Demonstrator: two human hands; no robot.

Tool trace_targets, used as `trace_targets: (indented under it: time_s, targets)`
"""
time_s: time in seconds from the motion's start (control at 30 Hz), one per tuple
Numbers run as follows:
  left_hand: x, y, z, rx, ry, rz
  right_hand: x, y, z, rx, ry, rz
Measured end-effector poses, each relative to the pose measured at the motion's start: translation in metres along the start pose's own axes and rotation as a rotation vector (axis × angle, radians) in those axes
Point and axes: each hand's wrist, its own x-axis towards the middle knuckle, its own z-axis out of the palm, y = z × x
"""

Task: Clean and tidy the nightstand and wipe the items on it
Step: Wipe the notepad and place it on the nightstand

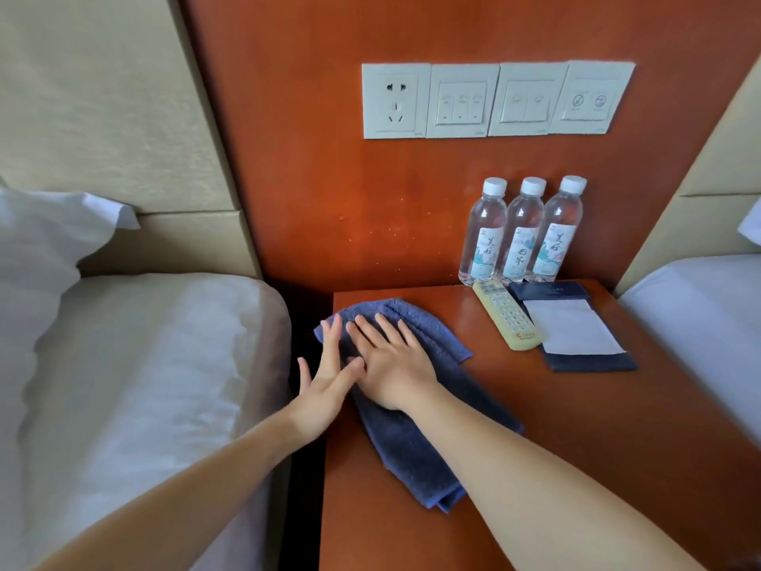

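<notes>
A folded blue towel (412, 447) lies on the left part of the reddish-brown nightstand (576, 447). My right hand (391, 360) presses flat on the towel with straight, spread fingers. My left hand (325, 381) rests open at the towel's left edge, its fingertips on the cloth, over the nightstand's left side. At the back right stand three clear water bottles (521, 232) in a row. In front of them lie a cream remote control (508, 315) and a dark blue notepad holder with white paper (572, 327).
A bed with white sheets and a pillow (144, 364) lies close on the left, across a dark gap. A second bed (708, 315) is on the right. A row of wall sockets and switches (494, 101) sits on the wooden panel above the nightstand.
</notes>
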Motion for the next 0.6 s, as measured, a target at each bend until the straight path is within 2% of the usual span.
trace_targets:
  time_s: [0.07, 0.1, 0.23, 0.33, 0.5, 0.6]
  targets:
    - [0.0, 0.004, -0.012, -0.004, 0.1, -0.012, -0.029, -0.014, 0.003, 0.029, 0.03, -0.049]
    - [0.0, 0.006, -0.018, 0.045, 0.099, -0.026, -0.045, -0.023, 0.004, 0.045, 0.051, -0.085]
    - [-0.002, 0.007, -0.027, 0.283, -0.02, -0.117, -0.115, -0.042, 0.017, 0.076, 0.099, -0.275]
    - [-0.006, 0.007, -0.013, 0.659, -0.156, -0.042, -0.155, -0.017, 0.015, 0.028, 0.099, -0.329]
    - [-0.016, 0.023, 0.013, 0.872, -0.318, 0.028, -0.201, 0.079, -0.001, -0.081, 0.126, -0.071]
    - [-0.019, 0.028, 0.026, 0.918, -0.343, 0.008, -0.227, 0.144, -0.011, -0.15, 0.1, 0.105]
